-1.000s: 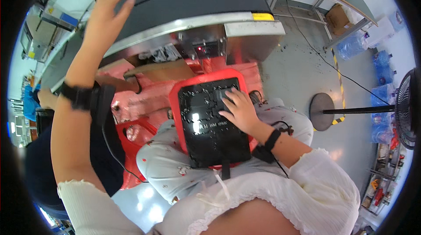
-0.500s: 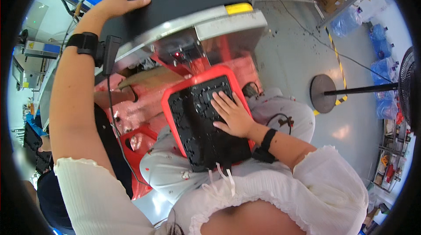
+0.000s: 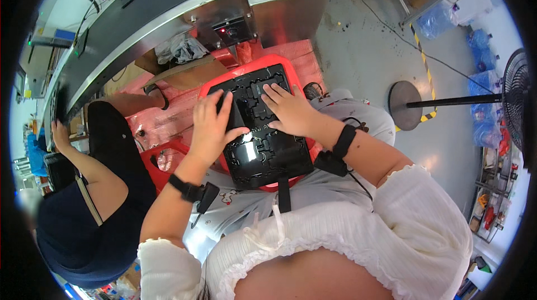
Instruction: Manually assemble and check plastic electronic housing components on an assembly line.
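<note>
The person's 2 hands, left hand (image 3: 210, 126) and right hand (image 3: 290, 112), lie flat and open, gripping nothing, on the shiny black plastic moulded tray (image 3: 263, 137) sitting in a red plastic crate (image 3: 246, 73) on the lap.

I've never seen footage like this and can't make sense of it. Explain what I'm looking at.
There is no machine: a person wears a wide fisheye camera on the head, looking down at their own lap, so straight edges bend. On the lap sits a red plastic tray carrying a glossy black moulded insert with recesses. The left hand and right hand both rest flat on that insert; neither grips anything. Each wrist wears a black band. Ahead runs a dark conveyor with a steel edge. At the left sits a co-worker in dark clothes; at the right stands a black pedestal fan.
</note>
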The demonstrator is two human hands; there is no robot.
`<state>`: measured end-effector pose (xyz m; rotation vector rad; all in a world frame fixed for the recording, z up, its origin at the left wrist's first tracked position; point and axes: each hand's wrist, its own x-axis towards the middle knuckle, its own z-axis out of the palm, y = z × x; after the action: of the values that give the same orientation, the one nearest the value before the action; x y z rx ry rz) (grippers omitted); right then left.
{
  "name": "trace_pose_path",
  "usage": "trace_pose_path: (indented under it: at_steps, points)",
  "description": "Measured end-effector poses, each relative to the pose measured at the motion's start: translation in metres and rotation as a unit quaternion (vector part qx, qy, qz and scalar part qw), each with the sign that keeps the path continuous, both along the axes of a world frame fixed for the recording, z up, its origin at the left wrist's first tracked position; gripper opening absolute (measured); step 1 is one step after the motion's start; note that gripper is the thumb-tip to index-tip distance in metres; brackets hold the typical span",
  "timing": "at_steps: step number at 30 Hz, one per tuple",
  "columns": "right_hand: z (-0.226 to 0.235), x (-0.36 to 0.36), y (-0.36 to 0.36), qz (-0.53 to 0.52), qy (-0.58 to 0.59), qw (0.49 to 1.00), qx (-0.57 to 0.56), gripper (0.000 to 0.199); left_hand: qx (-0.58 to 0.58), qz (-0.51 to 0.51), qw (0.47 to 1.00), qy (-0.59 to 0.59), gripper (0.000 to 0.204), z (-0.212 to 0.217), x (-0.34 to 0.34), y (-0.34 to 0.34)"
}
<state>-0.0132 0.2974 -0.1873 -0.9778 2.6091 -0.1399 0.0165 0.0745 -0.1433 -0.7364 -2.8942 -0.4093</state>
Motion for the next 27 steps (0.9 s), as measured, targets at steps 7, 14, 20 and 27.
trace_pose_path:
  at_steps: [7, 14, 20, 27]
  points:
    - [0.155, -0.064, -0.005, 0.118, -0.377, 0.875, -0.281, 0.047, -0.039, 0.015, 0.995, -0.092, 0.064, -0.086, 0.012, -0.004]
    - [0.23, -0.202, -0.095, 0.141, 0.226, 0.941, -0.207, 0.065, -0.063, 0.042, 0.996, -0.05, 0.057, -0.067, 0.015, 0.0]
    - [0.201, -0.308, -0.131, -0.031, 0.215, 0.971, -0.1, 0.078, 0.115, 0.016, 0.993, 0.017, 0.041, 0.039, -0.023, -0.028]
    - [0.215, -0.313, -0.096, -0.042, 0.204, 0.978, -0.007, 0.065, 0.097, 0.11, 0.932, 0.333, 0.028, 0.162, -0.193, -0.16]
